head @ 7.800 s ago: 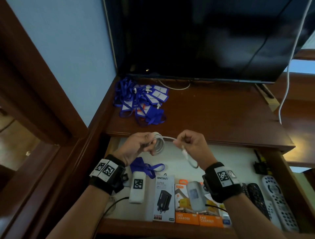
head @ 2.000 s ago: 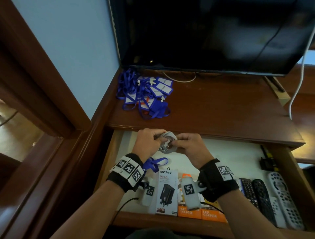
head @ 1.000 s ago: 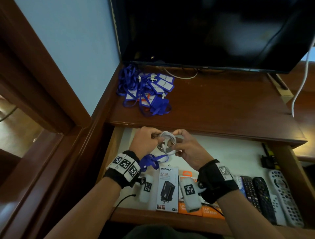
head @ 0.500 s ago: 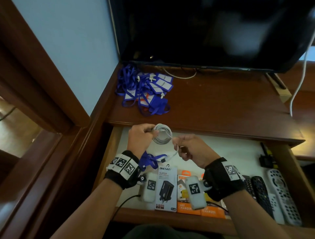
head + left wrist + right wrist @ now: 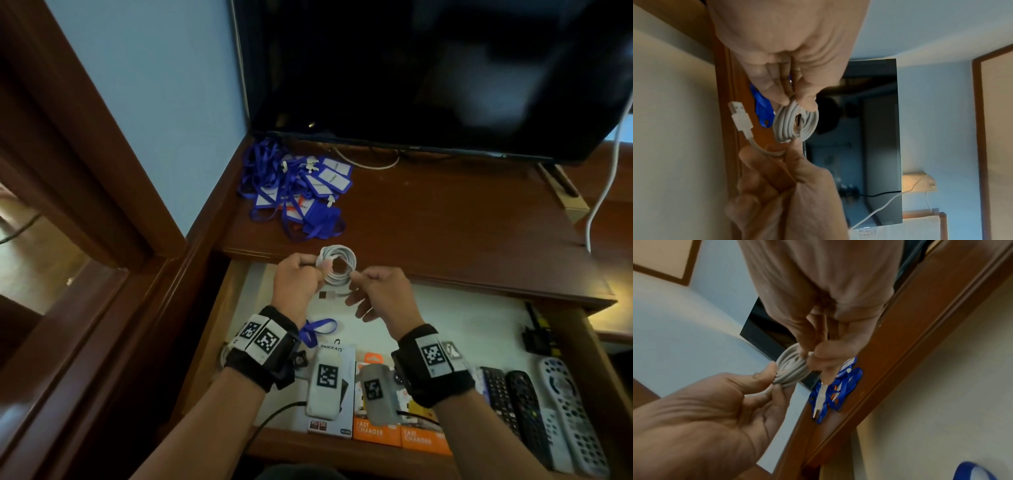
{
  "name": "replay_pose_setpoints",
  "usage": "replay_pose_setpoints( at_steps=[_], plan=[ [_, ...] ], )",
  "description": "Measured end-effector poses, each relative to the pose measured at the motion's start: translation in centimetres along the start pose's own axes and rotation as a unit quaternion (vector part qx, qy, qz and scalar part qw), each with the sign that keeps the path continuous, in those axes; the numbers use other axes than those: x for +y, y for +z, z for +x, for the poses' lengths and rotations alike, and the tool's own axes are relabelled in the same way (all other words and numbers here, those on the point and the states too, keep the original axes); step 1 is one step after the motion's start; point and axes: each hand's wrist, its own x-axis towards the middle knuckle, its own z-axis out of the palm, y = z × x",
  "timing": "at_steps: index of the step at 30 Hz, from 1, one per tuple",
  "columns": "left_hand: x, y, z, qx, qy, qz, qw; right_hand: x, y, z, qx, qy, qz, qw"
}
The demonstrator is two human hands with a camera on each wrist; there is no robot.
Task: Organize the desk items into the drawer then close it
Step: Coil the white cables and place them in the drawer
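Cable [image 5: 337, 265], white and wound into a compact coil, was held in the air above the rear of the open drawer [image 5: 479, 318], just in front of the desk [image 5: 445, 222] edge. Its free tail ended in a USB plug [image 5: 327, 294] that hung just below the coil. The left hand [image 5: 296, 286] pinched one side of the coil between thumb and curled fingertips, its other fingers folded in; the right hand [image 5: 380, 296] pinched the opposite side where the tail left the coil, its lower fingers loosely spread and holding nothing else. Both wrists were raised over the drawer, palms turned toward each other, the forearms converging from the near edge.

The step in hand appeared to be securing the loose tail before stowing the coil. To do it well, the left pinch should probably keep the loops stacked while the right hand passes the tail around or through them, with even tension so that no loop springs free; the coil could then be laid flat on the bare liner at the drawer's rear.

At the drawer's front lay charger boxes [image 5: 376, 431]; at its right side, several remote controls [image 5: 534, 404]. Behind the drawer, on the desk's left, a heap of blue lanyards [image 5: 298, 192] with badge holders remained, in front of a dark television [image 5: 428, 75].
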Motion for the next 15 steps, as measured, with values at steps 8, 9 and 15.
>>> replay_pose_setpoints(
  at_steps=[8, 9, 15],
  plan=[
    [-0.4, 0.1, -1.6, -0.047, -0.044, -0.104, 0.992, -0.2, 0.3, -0.2, 0.003, 0.045, 0.289, 0.956],
    [-0.4, 0.1, -1.7, -0.055, -0.042, -0.111, 0.991, -0.3, 0.2, -0.2, 0.0, 0.038, 0.31, 0.95],
    [0.0, -0.1, -1.9, -0.086, -0.038, -0.098, 0.991, -0.6, 0.1, -0.3, -0.013, 0.002, 0.311, 0.95]
  ],
)
